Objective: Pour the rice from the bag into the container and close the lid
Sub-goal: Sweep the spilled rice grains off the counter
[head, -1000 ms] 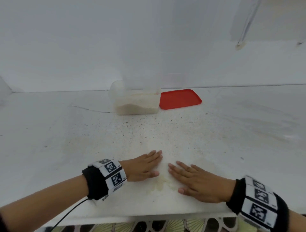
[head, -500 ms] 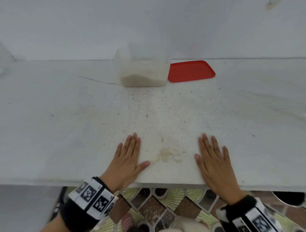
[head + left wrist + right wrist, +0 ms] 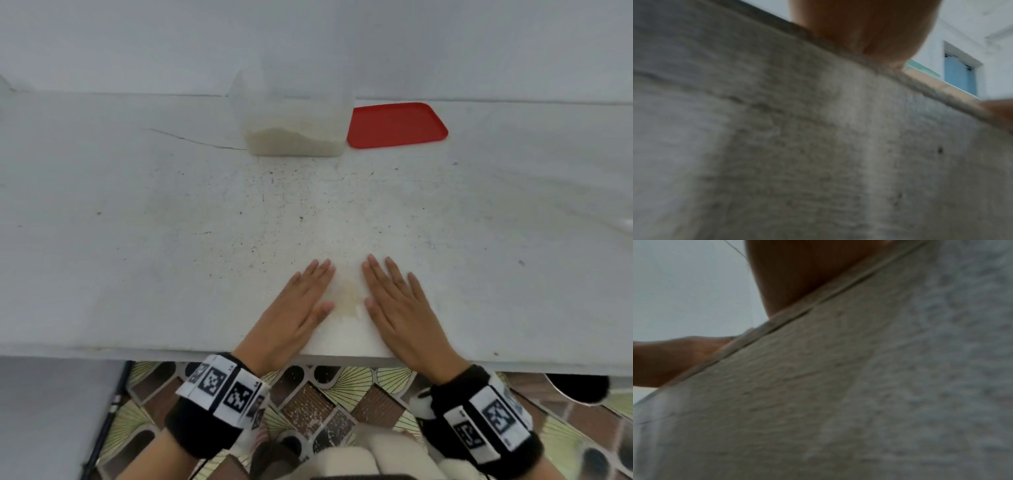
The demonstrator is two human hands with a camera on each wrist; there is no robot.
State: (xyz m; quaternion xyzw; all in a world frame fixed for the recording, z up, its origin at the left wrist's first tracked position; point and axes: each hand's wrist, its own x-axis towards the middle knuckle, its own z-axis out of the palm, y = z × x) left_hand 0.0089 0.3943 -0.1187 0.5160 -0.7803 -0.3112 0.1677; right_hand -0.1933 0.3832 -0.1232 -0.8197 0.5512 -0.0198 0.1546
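At the near edge of the white counter (image 3: 137, 240), both hands lie flat, palms down. The left hand (image 3: 294, 308) rests with fingers straight and together, pointing away and slightly inward, thumb tucked toward the middle; it holds nothing. The right hand (image 3: 400, 308) mirrors it, fingers straight and a little spread, also holding nothing. Between them sits a small patch of spilled rice (image 3: 349, 298), just beside both thumbs. Both wrists hang off the counter's front edge, each wearing a black band with printed markers.

Far back on the counter, against the wall, stands the clear container (image 3: 294, 113), open on top, with rice filling its lower part. The red lid (image 3: 394, 125) lies flat on the counter, touching or just beside the container's right side. No bag shows in any view.

The wrist views give only the blurred, rough underside of the counter edge, with the heel of the left hand (image 3: 865, 27) and of the right hand (image 3: 797, 275) above it.

Compared with half a second ago, the hands have drawn together: then they lay well apart either side of the grains, now they nearly close on the patch. The container and lid have not shifted on the counter.
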